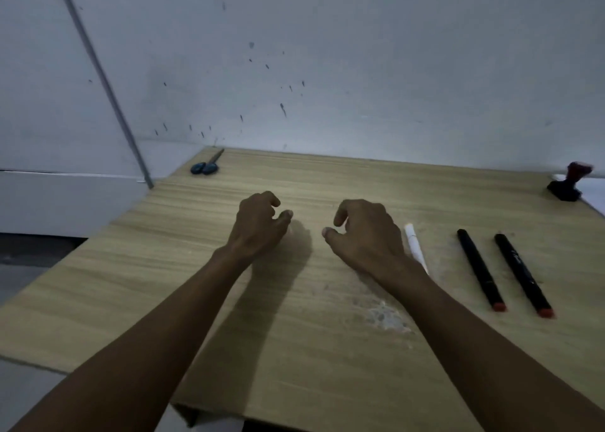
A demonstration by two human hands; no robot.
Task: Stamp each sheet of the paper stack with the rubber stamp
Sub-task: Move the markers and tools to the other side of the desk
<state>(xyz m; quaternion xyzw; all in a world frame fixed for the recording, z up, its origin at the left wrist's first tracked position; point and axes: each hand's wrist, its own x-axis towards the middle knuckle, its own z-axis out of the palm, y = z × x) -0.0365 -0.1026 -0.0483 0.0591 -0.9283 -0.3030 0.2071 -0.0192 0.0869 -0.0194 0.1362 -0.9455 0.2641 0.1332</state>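
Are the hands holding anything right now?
No. The left hand and right hand hover over the table with loosely curled fingers, holding nothing.

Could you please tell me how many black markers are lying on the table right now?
2. One black marker lies right of the white pen; the other black marker lies beside it, further right. None seems hidden.

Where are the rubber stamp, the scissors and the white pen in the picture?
rubber stamp [563, 192]: head view, on its black base.
scissors [204, 168]: head view, on the blue handles.
white pen [415, 245]: head view, on the middle of its barrel.
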